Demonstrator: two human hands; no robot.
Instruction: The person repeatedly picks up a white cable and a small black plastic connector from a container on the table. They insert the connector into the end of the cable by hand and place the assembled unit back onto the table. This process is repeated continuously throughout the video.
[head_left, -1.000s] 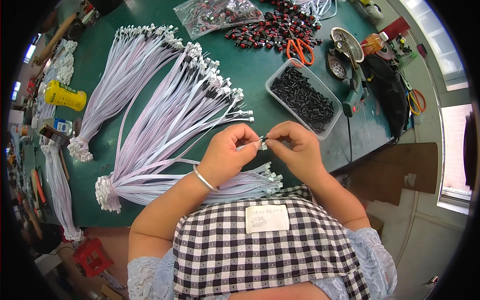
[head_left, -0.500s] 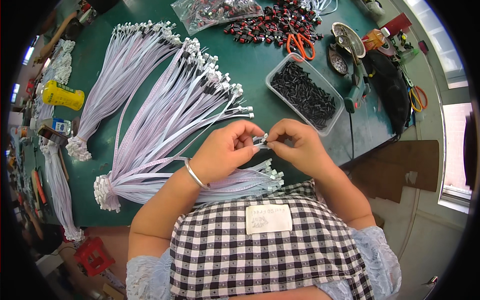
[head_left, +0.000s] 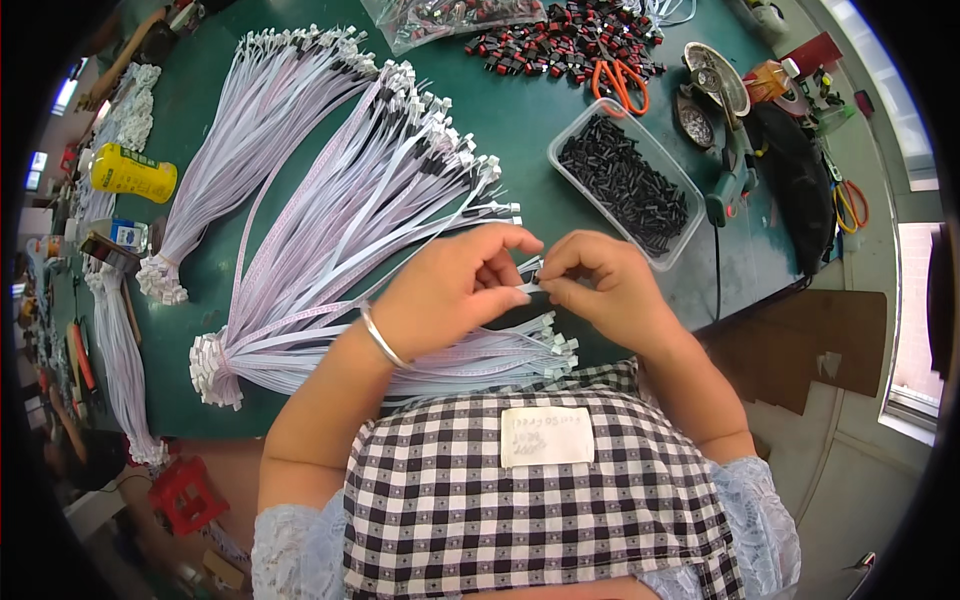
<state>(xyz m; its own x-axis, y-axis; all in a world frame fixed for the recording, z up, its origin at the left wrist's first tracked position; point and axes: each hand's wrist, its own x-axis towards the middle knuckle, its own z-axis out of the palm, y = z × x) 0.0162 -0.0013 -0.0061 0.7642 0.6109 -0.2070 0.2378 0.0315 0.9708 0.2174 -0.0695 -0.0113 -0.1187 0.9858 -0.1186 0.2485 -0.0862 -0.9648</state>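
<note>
In front of my apron, my left hand (head_left: 450, 285) is closed round a white flat cable (head_left: 531, 287), its index finger and thumb curving past the cable's end. Fingertips of my right hand (head_left: 605, 290) pinch that end, where a small dark piece shows between them; its exact shape is hidden. A fanned bundle of white flat cables (head_left: 320, 225), tied at one end, spreads out left of my hands. Some of its cables (head_left: 450, 363) run below my left wrist. Many far ends carry white connectors and black sleeves. Short black tubes (head_left: 625, 185) fill a clear plastic tub (head_left: 690, 228) beyond my right hand.
Another cable bundle (head_left: 250, 130) lies farther left, near a yellow bottle (head_left: 133, 173). Red-and-black parts (head_left: 560, 45) are heaped at the back with orange-handled scissors (head_left: 622, 85). A green glue gun (head_left: 735, 185) and metal dishes (head_left: 715, 75) occupy the right side.
My left index finger and thumb have spread farther apart around the cable end. My right hand keeps its pinch there. The whole view has shifted slightly, moving the table things up and right.
</note>
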